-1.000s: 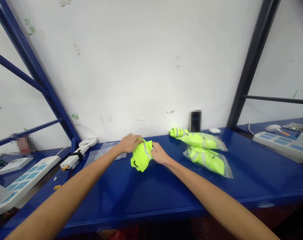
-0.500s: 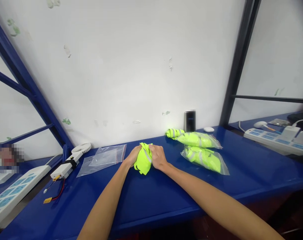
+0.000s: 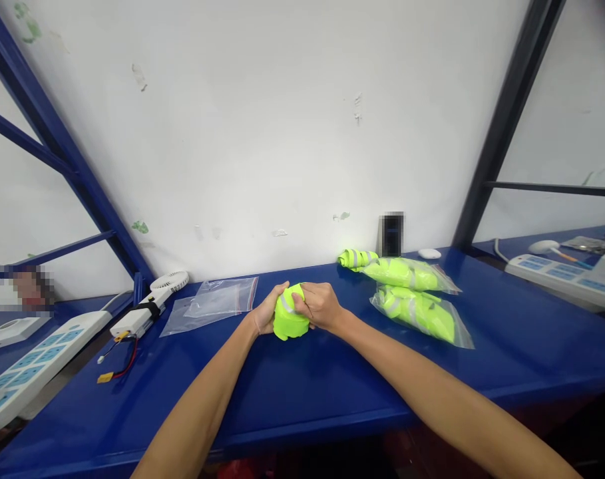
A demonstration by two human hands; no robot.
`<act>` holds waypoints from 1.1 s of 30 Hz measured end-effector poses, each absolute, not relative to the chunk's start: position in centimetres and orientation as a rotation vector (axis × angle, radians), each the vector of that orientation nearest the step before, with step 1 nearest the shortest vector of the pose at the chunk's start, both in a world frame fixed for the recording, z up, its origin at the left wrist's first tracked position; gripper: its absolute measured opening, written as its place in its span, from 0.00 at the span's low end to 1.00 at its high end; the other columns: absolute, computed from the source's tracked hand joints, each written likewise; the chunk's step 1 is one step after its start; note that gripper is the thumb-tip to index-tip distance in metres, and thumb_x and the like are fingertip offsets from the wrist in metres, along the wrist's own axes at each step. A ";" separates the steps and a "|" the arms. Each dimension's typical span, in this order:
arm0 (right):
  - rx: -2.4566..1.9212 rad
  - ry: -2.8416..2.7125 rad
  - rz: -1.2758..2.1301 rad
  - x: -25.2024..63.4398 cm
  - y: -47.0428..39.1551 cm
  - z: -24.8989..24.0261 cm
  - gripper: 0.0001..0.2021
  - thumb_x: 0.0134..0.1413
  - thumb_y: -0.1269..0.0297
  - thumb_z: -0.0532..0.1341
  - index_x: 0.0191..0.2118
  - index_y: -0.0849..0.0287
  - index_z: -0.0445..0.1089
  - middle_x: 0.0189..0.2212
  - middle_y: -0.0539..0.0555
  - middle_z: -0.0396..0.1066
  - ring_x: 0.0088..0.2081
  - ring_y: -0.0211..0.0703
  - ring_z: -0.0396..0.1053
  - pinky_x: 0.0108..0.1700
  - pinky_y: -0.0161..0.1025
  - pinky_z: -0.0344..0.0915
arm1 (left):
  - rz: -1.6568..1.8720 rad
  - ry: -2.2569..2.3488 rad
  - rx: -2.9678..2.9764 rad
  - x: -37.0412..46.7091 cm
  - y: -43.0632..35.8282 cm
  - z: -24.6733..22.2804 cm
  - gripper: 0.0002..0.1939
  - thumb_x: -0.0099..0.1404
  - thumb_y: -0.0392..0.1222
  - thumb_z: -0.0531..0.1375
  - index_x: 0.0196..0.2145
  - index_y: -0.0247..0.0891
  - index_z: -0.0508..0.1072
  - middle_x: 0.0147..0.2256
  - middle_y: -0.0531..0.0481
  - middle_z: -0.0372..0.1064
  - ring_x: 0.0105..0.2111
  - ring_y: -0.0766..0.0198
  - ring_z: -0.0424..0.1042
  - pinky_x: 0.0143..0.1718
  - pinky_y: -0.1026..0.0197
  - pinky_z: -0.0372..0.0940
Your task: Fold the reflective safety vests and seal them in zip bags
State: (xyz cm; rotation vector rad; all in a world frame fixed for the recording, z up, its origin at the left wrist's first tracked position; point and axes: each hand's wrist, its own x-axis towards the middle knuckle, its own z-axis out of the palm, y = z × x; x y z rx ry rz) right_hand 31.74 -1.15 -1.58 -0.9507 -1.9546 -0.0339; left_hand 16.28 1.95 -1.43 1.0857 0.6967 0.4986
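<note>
Between my hands is a bunched, fluorescent yellow reflective vest with a grey stripe, held over the blue table. My left hand grips its left side. My right hand is closed on its upper right, the thumb lying across the front. Flat clear zip bags lie to the left of my hands. To the right are two clear bags with yellow reflective vests inside, one bagged vest in front of the other bagged vest. A rolled yellow vest lies behind them, outside any bag.
A white handheld fan and a wired connector lie on the blue table at left. White power strips flank it. A dark blurred device leans on the wall beside a white oval object. Blue frame posts rise at both sides.
The vest has been folded into a rounder, more compact bundle. My right hand has moved across its top, thumb now in front. The view has shifted slightly.
</note>
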 end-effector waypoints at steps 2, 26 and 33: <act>-0.955 -1.887 -0.017 31.8 -0.7 -1.8 0.22 0.61 0.52 0.46 0.20 0.55 0.60 0.19 0.54 0.62 0.24 0.41 0.61 0.31 0.39 0.58 | 0.537 0.679 1.095 17.1 1.8 -1.4 0.38 0.61 0.69 0.44 0.35 0.31 0.75 0.28 0.38 0.76 0.31 0.52 0.76 0.31 0.55 0.69; -0.721 -1.480 1.358 32.9 1.1 -3.2 0.51 0.41 0.59 0.71 0.67 0.51 0.41 0.50 0.54 0.68 0.51 0.45 0.68 0.53 0.44 0.65 | 1.089 1.431 2.283 18.1 3.0 -2.7 0.21 0.70 0.55 0.41 0.27 0.41 0.59 0.23 0.54 0.60 0.24 0.64 0.60 0.27 0.63 0.51; -0.783 -1.692 1.026 32.2 0.5 -2.7 0.31 0.44 0.58 0.68 0.56 0.52 0.63 0.47 0.53 0.68 0.42 0.44 0.70 0.44 0.41 0.68 | 1.272 1.383 2.148 17.4 3.8 -2.9 0.28 0.70 0.56 0.38 0.28 0.38 0.69 0.24 0.50 0.68 0.25 0.62 0.66 0.28 0.62 0.55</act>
